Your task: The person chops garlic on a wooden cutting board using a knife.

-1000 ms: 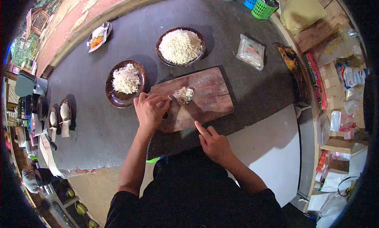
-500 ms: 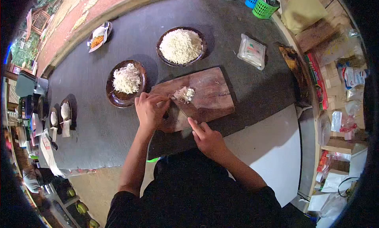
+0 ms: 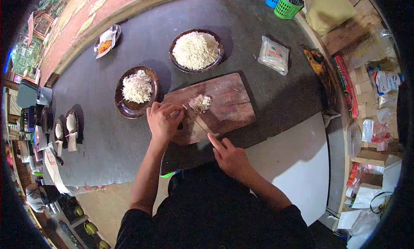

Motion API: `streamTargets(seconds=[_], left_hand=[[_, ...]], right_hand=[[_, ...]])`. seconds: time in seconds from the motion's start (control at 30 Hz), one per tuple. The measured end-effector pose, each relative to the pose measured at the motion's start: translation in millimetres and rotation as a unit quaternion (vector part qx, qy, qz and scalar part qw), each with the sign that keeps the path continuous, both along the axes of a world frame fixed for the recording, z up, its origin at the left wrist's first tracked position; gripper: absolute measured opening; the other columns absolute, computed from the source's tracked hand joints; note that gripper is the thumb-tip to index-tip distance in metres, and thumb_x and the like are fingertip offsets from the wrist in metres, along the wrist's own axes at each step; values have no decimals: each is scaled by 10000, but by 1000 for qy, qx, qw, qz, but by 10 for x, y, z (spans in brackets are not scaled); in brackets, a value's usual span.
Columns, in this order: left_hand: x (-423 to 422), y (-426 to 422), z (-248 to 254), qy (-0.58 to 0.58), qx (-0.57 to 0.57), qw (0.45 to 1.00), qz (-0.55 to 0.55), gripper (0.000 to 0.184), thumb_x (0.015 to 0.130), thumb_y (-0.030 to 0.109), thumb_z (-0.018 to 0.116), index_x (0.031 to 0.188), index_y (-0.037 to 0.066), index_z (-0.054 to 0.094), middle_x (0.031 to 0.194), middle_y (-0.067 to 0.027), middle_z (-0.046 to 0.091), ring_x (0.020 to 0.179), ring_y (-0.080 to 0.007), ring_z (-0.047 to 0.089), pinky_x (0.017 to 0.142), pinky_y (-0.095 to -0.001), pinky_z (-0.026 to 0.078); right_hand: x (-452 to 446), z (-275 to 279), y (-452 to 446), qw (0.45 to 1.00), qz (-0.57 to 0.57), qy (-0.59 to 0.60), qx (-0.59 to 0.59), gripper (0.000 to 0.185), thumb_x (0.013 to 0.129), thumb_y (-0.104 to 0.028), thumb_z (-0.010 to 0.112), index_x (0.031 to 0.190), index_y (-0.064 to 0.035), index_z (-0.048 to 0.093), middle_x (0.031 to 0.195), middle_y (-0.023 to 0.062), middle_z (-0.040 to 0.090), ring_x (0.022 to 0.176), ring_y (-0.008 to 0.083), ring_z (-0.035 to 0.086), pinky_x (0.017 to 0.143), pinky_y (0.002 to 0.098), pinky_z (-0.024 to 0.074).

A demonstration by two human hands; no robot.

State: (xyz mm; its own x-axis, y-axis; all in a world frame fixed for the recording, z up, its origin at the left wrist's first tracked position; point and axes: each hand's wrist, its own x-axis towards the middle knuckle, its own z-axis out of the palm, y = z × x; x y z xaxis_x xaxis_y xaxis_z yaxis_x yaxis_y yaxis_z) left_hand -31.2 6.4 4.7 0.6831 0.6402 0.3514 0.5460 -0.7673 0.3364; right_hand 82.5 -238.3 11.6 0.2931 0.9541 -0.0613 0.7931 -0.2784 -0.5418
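Observation:
A wooden cutting board [image 3: 228,98] lies on the dark table, with a small heap of pale shreds [image 3: 200,103] on it. My right hand [image 3: 230,156] is closed round the handle of a knife [image 3: 201,124], whose blade points up and left beside the heap. At the board's left edge, my left hand [image 3: 164,119] pinches a small pale piece [image 3: 185,106] near the blade tip. Just beyond my left hand stands a brown plate [image 3: 122,105] with shredded pale food [image 3: 137,86]. A larger heap of white shreds [image 3: 196,50] fills a second dark plate [image 3: 174,63].
A plastic packet [image 3: 274,55] lies at the back right, near a green basket [image 3: 286,8]. An oval dish with orange and white food [image 3: 105,46] stands at the back left. Two small dishes [image 3: 71,123] sit at the left. Shelves with packages line the right side.
My right hand has moved slightly left with the knife since the earliest frame. The left hand stays nearly in place, still pinching.

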Motion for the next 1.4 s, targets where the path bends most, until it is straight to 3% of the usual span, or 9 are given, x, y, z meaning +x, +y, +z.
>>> streamTargets(seconds=[0.2, 0.27, 0.5, 0.6, 0.8, 1.1, 1.17, 1.4], left_hand=[[-4, 13, -4, 0, -10, 1000, 0, 128, 743, 264, 820, 857, 208, 801, 912, 74, 756, 835, -199, 570, 798, -360, 419], [-1, 8, 12, 4, -13, 1000, -4, 131, 741, 262, 819, 854, 197, 799, 907, 72, 755, 839, -201, 571, 803, -364, 421], [9, -7, 5, -7, 8, 1000, 1, 129, 740, 266, 824, 845, 195, 799, 900, 77, 752, 840, -196, 572, 803, -365, 421], [16, 3, -15, -12, 12, 1000, 2, 122, 744, 274, 825, 839, 201, 801, 894, 81, 751, 832, -194, 570, 800, -365, 421], [10, -6, 12, -1, 2, 1000, 1, 116, 746, 272, 827, 840, 209, 803, 884, 83, 753, 833, -191, 577, 796, -360, 419], [-2, 9, -13, -9, 5, 1000, -3, 116, 751, 258, 820, 848, 196, 801, 919, 77, 761, 846, -193, 581, 805, -366, 421], [6, -5, 4, 5, -8, 1000, 7, 115, 752, 253, 820, 845, 187, 799, 917, 79, 761, 848, -196, 582, 811, -364, 423], [-22, 23, -16, -17, -23, 1000, -1, 115, 756, 270, 825, 841, 197, 798, 913, 84, 759, 844, -203, 577, 808, -366, 423]], right_hand=[[2, 2, 123, 1000, 9, -17, -3, 635, 986, -248, 582, 1570, -197, 340, 995, 158, 612, 622, 376, 663, 537, 490, 588], [-5, 34, 178, 1000, -8, 12, 17, 615, 976, -202, 607, 1552, -193, 391, 946, 138, 566, 675, 362, 659, 595, 468, 578], [-8, -8, 166, 1000, -10, -2, 30, 622, 978, -190, 608, 1556, -175, 379, 953, 138, 573, 699, 344, 667, 592, 455, 579], [13, 37, 21, 1000, -9, -9, -27, 604, 977, -183, 610, 1545, -175, 403, 939, 126, 572, 686, 327, 662, 580, 440, 577], [-3, 61, -25, 999, -37, -10, 12, 571, 982, -194, 609, 1527, -204, 441, 921, 110, 565, 676, 328, 655, 588, 456, 573], [-6, 39, 129, 1000, -8, 5, -16, 592, 988, -220, 598, 1547, -212, 405, 945, 126, 575, 685, 343, 663, 616, 463, 582], [-8, -27, 169, 1000, 6, -7, 8, 632, 979, -222, 577, 1567, -189, 349, 1049, 178, 619, 681, 382, 688, 583, 487, 602], [1, 46, 141, 1000, -1, 1, 0, 628, 977, -216, 578, 1564, -185, 355, 1000, 175, 602, 663, 392, 677, 585, 494, 596]])
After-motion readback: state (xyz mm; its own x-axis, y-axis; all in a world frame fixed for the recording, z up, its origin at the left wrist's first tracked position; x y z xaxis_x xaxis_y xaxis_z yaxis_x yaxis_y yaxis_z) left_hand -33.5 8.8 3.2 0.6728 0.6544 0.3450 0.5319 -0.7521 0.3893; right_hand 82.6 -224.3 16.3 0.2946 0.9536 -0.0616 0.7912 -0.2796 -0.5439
